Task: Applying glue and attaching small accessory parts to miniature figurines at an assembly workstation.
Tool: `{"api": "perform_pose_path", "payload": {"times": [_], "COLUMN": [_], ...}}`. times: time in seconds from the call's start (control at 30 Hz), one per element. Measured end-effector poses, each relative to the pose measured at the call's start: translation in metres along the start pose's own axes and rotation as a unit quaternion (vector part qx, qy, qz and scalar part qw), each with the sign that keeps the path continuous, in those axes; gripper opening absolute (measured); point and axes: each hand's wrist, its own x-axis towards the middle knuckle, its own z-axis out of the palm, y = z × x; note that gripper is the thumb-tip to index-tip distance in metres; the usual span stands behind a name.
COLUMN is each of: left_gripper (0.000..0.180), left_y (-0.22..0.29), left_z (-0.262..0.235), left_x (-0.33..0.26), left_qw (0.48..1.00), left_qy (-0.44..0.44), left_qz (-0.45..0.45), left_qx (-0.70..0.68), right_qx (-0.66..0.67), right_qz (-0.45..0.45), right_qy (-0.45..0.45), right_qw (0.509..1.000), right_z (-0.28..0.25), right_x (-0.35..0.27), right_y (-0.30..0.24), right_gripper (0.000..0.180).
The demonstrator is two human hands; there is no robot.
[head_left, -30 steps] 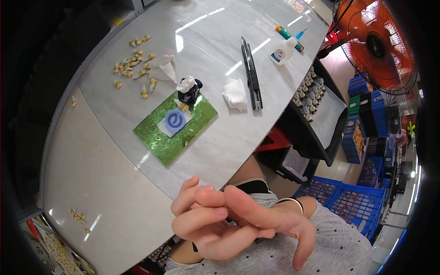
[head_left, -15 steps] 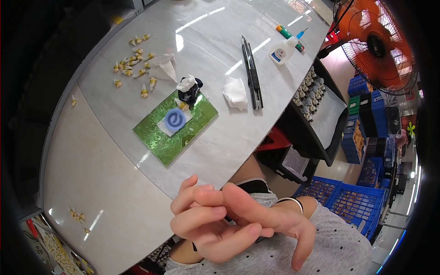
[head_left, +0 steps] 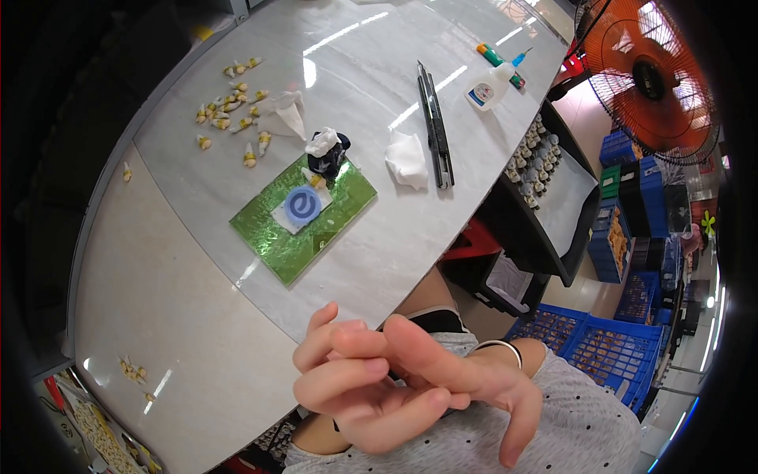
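Note:
My left hand point(head_left: 351, 383) and my right hand point(head_left: 466, 375) meet in front of my body, below the table's near edge. The left fingers are loosely bent and apart, overlapping the right hand's fingers. On the right hand the thumb stands away from a stretched finger; a bangle is at the wrist. I see nothing held in either hand, though where they overlap is hidden. Beyond them, a green slab point(head_left: 268, 245) lies on the table, bearing a white pad and a round blue piece point(head_left: 302, 205). A dark wrapped object point(head_left: 328, 164) with white tissue on top stands at its far corner.
Small white-and-yellow pieces point(head_left: 221, 124) lie scattered at the far left. Crumpled tissue point(head_left: 407, 161), a black craft knife point(head_left: 436, 130) and a white squeeze bottle point(head_left: 488, 87) are farther right. Beside the table are a black tray point(head_left: 564, 229) of small pieces, blue crates point(head_left: 608, 347) and an orange fan point(head_left: 649, 79).

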Motion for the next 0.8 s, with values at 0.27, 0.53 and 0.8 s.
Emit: {"api": "perform_pose_path", "payload": {"times": [0.27, 0.53, 0.8], "left_gripper": [0.029, 0.019, 0.009], "left_y": [-0.032, -0.019, -0.021], "left_z": [-0.043, -0.052, -0.055], "left_x": [0.011, 0.047, 0.05], "left_qw": [0.96, 0.906, 0.899], "left_qy": [-0.234, -0.415, -0.438], "left_qz": [0.143, -0.037, 0.014], "left_qx": [-0.063, -0.07, -0.022], "right_qx": [-0.183, -0.419, -0.434], "right_qz": [-0.023, 0.141, 0.161], "right_qy": [-0.327, -0.137, -0.164], "right_qw": [0.927, 0.886, 0.871], "right_z": [-0.033, -0.035, -0.035], "right_x": [0.02, -0.015, -0.012], "right_y": [-0.022, -0.04, -0.043], "right_gripper": [0.113, 0.123, 0.115]}}
